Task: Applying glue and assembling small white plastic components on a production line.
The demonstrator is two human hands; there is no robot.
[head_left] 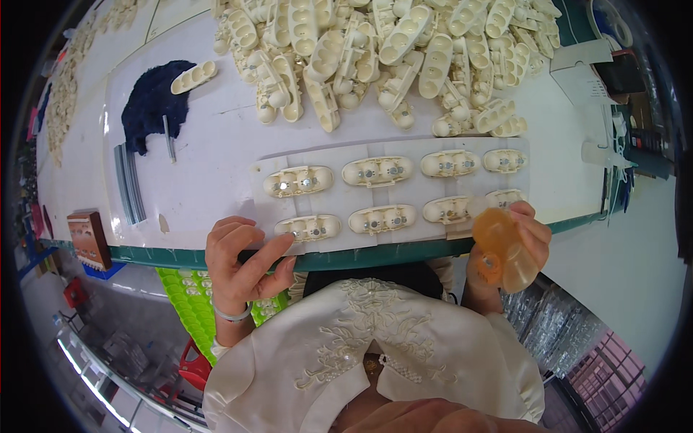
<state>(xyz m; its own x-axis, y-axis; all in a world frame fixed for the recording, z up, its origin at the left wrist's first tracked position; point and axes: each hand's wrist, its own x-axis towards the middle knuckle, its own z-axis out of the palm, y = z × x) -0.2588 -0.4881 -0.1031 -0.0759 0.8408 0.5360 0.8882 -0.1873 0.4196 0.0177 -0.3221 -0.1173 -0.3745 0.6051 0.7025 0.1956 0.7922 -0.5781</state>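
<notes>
White tabletop point(209, 159) bore two rows of cream pieces point(382, 219); I had the right hand point(533, 232) gripping an orange bottle point(502, 249) near them, the left hand point(242, 263) loosely open, seemingly empty. Dispensing seemed underway, needing careful aim.

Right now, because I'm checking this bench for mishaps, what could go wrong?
The amber bottle in the right hand might bump the front row's rightmost plastic housing. The left hand, its fingers beside the leftmost housing, might nudge it askew. The loose housing pile could slide into the back row.
</notes>
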